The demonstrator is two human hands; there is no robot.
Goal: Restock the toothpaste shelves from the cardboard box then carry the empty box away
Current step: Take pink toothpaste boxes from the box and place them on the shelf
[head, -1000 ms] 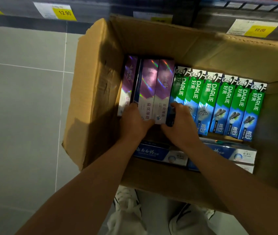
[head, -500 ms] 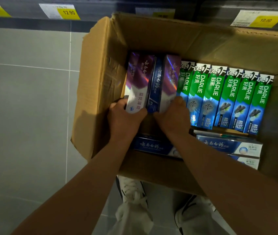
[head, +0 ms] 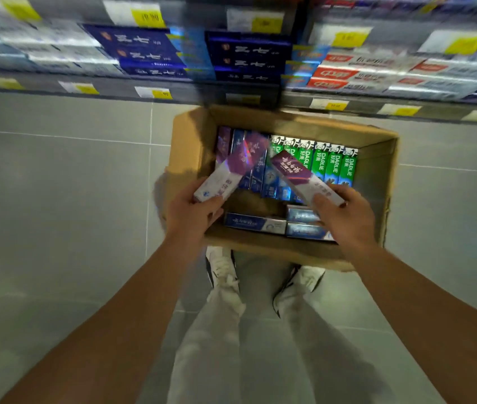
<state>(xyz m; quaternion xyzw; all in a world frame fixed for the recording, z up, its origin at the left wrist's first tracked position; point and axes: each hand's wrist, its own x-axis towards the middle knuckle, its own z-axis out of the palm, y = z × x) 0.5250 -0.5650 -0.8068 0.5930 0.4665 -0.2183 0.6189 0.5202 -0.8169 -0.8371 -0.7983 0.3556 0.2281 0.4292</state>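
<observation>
Left hand point(head: 193, 212) and right hand point(head: 345, 211) each grip one purple carton point(head: 232, 170) above cardboard box point(head: 377, 182); judgement: lift clear, match shelf facings.

One cardboard box point(head: 377, 176) sits on the floor. Two purple cartons are lifted out, one in the left hand point(head: 192, 212), one in the right hand point(head: 345, 217). Six green cartons point(head: 320, 161) stand in a row. At least three blue cartons point(head: 254, 224) lie flat. Two white shoes point(head: 222, 269) show below.
</observation>
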